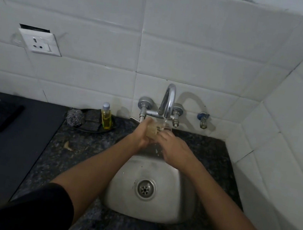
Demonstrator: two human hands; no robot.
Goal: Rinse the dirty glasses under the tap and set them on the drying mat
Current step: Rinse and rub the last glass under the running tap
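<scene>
Clear glass point(154, 130) sits in the left hand's point(143, 133) closed grip; right hand point(176, 149) touches it.

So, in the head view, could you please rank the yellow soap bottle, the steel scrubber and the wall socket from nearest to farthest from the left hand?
From the left hand, which grips the glass under the tap:
1. Yellow soap bottle, just to its left on the counter.
2. Steel scrubber, further left, beyond the bottle.
3. Wall socket, far up-left on the tiled wall.
</scene>
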